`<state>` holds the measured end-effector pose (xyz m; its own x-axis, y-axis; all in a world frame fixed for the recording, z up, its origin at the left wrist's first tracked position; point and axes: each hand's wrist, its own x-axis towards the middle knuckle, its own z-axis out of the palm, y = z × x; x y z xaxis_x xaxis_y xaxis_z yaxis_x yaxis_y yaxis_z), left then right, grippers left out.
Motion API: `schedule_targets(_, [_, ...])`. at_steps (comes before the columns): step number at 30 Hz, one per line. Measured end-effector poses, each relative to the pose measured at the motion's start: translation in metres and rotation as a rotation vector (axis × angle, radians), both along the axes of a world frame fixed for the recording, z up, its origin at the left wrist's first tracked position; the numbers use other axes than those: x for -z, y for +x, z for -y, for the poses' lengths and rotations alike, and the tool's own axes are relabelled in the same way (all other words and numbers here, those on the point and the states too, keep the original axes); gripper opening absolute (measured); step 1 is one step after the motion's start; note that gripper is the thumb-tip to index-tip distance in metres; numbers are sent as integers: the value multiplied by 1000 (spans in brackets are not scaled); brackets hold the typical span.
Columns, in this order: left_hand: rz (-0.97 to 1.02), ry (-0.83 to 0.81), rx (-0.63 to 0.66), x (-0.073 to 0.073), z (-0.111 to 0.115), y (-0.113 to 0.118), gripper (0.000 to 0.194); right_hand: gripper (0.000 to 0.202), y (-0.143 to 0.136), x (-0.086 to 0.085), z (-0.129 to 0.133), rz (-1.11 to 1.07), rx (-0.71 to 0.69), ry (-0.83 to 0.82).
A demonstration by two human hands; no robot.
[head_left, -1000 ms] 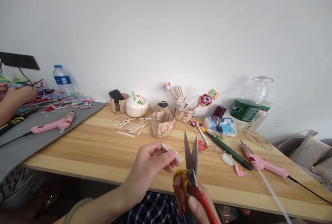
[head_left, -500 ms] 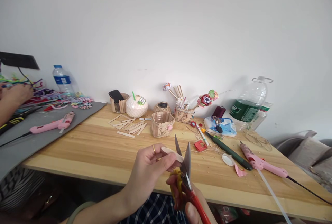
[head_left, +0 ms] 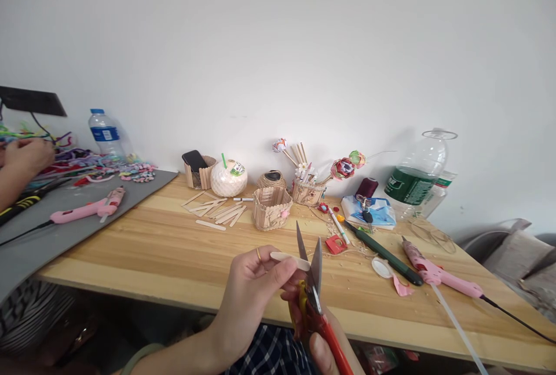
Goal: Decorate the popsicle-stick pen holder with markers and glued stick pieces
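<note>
Wooden stick (head_left: 290, 260) pinched in left hand (head_left: 254, 282), tip between parted scissors (head_left: 313, 291) blades. Scissors gripped by right hand (head_left: 319, 337), near worktop (head_left: 174, 247) edge.

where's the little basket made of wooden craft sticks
The small craft-stick basket stands mid-table in the head view, right of the loose wooden sticks and just in front of the ball of twine.

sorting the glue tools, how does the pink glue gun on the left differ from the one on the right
The left glue gun lies on a grey mat beside another person's hand; the right glue gun lies on the bare wooden table. The right one has a glue stick jutting out; none shows on the left. Both are pink and corded.
</note>
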<state>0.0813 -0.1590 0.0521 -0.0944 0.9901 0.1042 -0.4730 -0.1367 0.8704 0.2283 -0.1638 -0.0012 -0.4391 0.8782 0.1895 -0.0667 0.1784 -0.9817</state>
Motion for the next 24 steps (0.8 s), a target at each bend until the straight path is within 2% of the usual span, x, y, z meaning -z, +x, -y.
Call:
schedule_targets(6, [-8,1,-12,0,1,1,18,66,-6,16,-6,-55,38,-13])
schedule_targets(10, [-39,12,-23,0,0,0,17,63,-4,24,-9,-78,55,-5])
schedule_targets(16, [-48,13,-27,1,-2,-1,18,65,-1,16,-12,-22,-55,-25])
schedule_targets(24, [-37,24,-11,2,0,-1,17,62,3,10,-13,16,-44,-4])
